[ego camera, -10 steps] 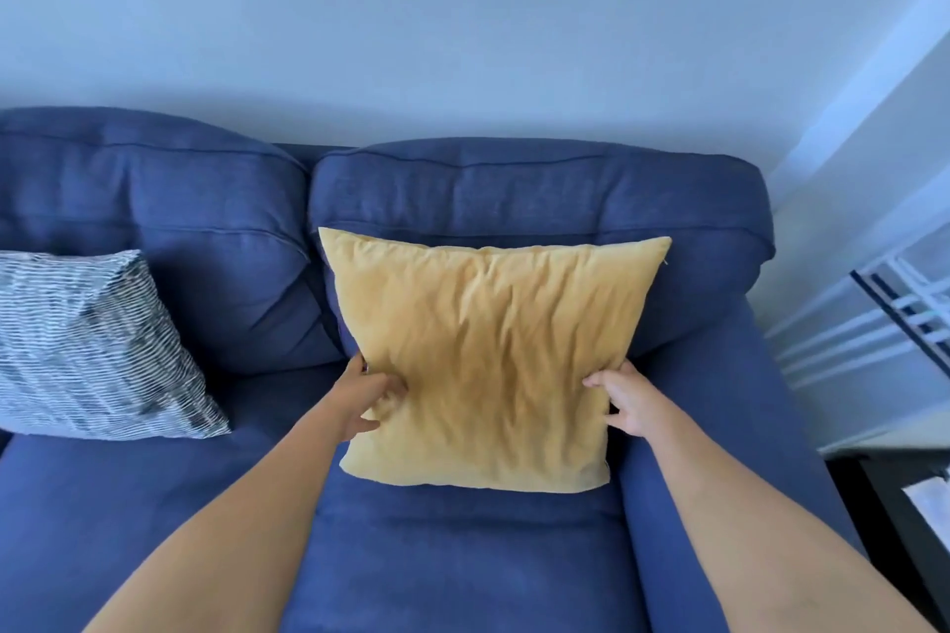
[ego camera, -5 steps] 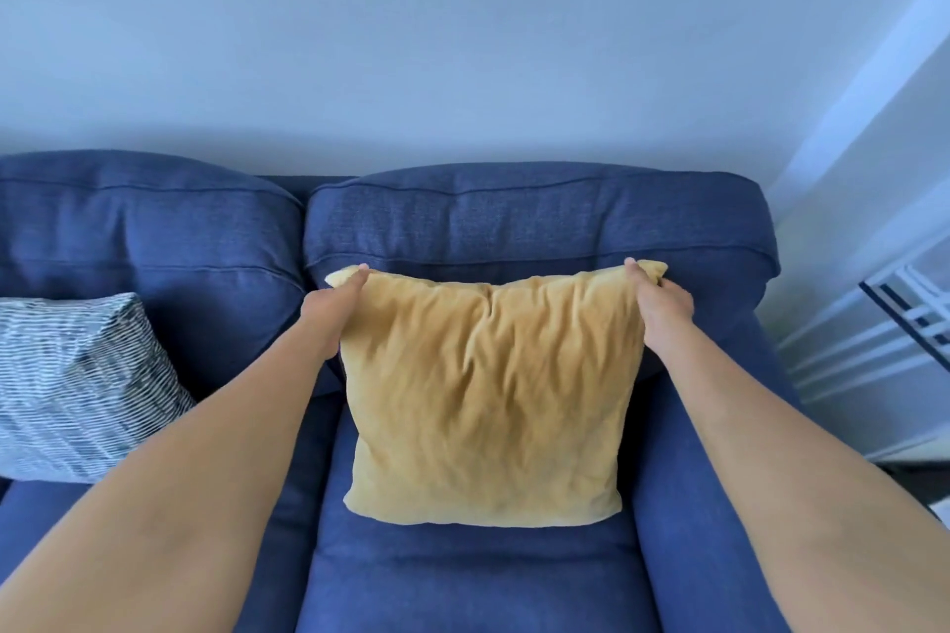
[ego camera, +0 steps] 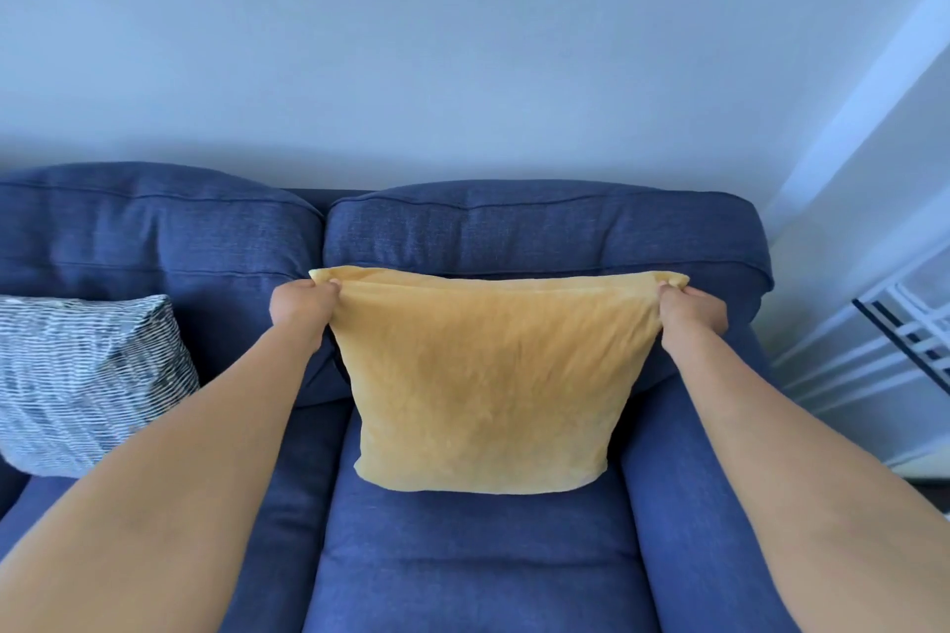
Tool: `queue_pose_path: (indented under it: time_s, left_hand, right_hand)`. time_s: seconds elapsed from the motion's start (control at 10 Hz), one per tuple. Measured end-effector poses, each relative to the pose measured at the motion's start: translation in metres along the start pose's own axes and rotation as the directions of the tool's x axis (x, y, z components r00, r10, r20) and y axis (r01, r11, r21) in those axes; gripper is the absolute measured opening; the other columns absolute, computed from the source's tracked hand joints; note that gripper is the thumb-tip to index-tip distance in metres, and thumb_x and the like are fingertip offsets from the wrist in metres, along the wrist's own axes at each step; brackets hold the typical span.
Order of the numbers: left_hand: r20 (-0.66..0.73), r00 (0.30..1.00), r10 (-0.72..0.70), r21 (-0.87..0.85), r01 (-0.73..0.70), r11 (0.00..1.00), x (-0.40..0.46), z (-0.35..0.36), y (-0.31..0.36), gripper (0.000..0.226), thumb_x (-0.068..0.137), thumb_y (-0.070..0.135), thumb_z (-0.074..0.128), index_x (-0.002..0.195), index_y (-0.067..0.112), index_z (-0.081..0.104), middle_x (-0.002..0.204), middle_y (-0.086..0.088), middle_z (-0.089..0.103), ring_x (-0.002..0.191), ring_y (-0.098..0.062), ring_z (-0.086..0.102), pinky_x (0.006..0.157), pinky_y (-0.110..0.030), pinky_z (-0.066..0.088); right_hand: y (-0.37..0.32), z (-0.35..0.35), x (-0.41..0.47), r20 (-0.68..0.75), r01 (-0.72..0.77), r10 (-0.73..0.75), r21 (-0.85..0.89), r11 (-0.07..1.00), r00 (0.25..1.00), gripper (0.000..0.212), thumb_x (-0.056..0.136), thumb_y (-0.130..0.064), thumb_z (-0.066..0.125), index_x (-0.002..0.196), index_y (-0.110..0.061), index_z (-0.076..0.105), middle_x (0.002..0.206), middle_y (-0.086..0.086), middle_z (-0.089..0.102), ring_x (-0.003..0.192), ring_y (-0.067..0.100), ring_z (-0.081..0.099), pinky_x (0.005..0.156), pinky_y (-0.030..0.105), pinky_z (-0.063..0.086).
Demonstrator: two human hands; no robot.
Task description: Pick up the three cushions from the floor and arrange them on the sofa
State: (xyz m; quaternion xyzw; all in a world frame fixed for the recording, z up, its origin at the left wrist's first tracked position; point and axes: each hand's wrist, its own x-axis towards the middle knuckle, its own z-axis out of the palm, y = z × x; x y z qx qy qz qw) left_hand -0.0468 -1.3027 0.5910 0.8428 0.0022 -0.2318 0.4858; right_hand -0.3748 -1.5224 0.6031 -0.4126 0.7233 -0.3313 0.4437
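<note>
A yellow cushion (ego camera: pixel 488 380) stands upright on the right seat of the blue sofa (ego camera: pixel 540 237), leaning against the back cushion. My left hand (ego camera: pixel 303 306) pinches its top left corner and my right hand (ego camera: pixel 691 311) pinches its top right corner, and the top edge is stretched taut between them. A grey-and-white striped cushion (ego camera: pixel 87 380) leans against the sofa's back on the left seat. No third cushion is in view.
The sofa's right armrest (ego camera: pixel 704 504) runs beside the yellow cushion. A pale wall rises behind the sofa. At the far right stand white rails and a dark-edged frame (ego camera: pixel 910 329).
My hands went from the cushion's lower sides up to its top corners and now pull the top edge outward. The view has tilted upward.
</note>
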Motion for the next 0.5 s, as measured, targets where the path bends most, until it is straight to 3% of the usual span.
queue_pose_path:
  time_s: [0.1, 0.2, 0.3, 0.4, 0.5]
  left_hand:
    - [0.038, 0.998, -0.046, -0.021, 0.047, 0.999, -0.005, -0.001, 0.006, 0.031, 0.091, 0.019, 0.061, 0.117, 0.003, 0.064, 0.095, -0.008, 0.062, 0.092, -0.024, 0.057, 0.095, -0.039, 0.054]
    - [0.047, 0.999, -0.01, 0.124, 0.004, 0.992, -0.012, -0.002, 0.017, 0.053, 0.089, 0.018, 0.055, 0.139, 0.004, 0.046, 0.118, -0.011, 0.06, 0.103, -0.028, 0.056, 0.08, -0.037, 0.052]
    - [0.067, 0.982, 0.177, 0.417, -0.189, 0.889, -0.025, 0.0, 0.023, 0.072, 0.095, 0.031, 0.051, 0.155, 0.012, 0.016, 0.154, -0.016, 0.029, 0.138, -0.036, 0.033, 0.105, -0.044, 0.037]
    - [0.171, 0.914, 0.369, 0.604, -0.393, 0.694, -0.031, 0.001, 0.028, 0.071, 0.099, 0.042, 0.041, 0.157, 0.017, 0.01, 0.162, -0.015, 0.012, 0.148, -0.035, 0.012, 0.115, -0.048, 0.022]
    - [0.323, 0.852, 0.412, 0.679, -0.512, 0.526, -0.032, 0.004, 0.028, 0.068, 0.1, 0.048, 0.032, 0.158, 0.023, 0.007, 0.166, -0.007, 0.004, 0.152, -0.029, 0.001, 0.121, -0.049, 0.011]
  right_hand:
    - [-0.004, -0.001, 0.0, 0.061, -0.046, 0.046, -0.009, 0.999, 0.997, 0.032, 0.089, -0.028, 0.065, 0.116, -0.011, 0.069, 0.095, 0.005, 0.058, 0.091, 0.027, 0.063, 0.087, 0.035, 0.056]
    - [-0.016, -0.008, -0.001, 0.072, -0.006, 0.012, -0.078, 0.997, 0.997, 0.044, 0.09, -0.029, 0.059, 0.127, -0.004, 0.058, 0.118, 0.013, 0.063, 0.105, 0.034, 0.065, 0.086, 0.04, 0.056]
    - [-0.038, -0.026, -0.012, 0.128, 0.137, -0.106, -0.267, 0.954, 0.986, 0.07, 0.093, -0.035, 0.056, 0.148, 0.0, 0.031, 0.144, 0.02, 0.048, 0.119, 0.035, 0.056, 0.086, 0.037, 0.05]
    - [-0.081, -0.056, -0.037, 0.157, 0.399, -0.367, -0.363, 0.842, 0.917, 0.081, 0.093, -0.035, 0.056, 0.155, -0.006, 0.013, 0.158, 0.018, 0.028, 0.141, 0.035, 0.036, 0.108, 0.041, 0.036]
    - [-0.13, -0.1, -0.079, 0.122, 0.657, -0.652, -0.275, 0.702, 0.748, 0.074, 0.092, -0.04, 0.055, 0.154, -0.014, 0.024, 0.159, 0.009, 0.026, 0.146, 0.024, 0.031, 0.116, 0.037, 0.029]
